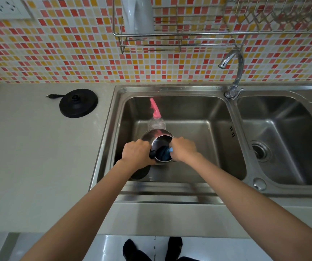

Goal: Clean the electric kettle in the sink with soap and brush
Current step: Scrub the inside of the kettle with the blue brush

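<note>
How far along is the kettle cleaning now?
Done: the kettle is off its base and in the sink, with a pink-topped bottle behind it. In hand: the left hand grips the kettle while the right hand holds a blue brush inside it. Left: rinsing, I think; no water shows at the tap.

The light I see is soft, even and fairly bright, with no hard shadows. The brushed stainless-steel double sink shows a pale sheen on its walls, and the curved chrome tap glints. My wide lens bows the grey stone counter and the mosaic-tiled wall towards the edges. The sink's front rim is smeared with blur.
</note>
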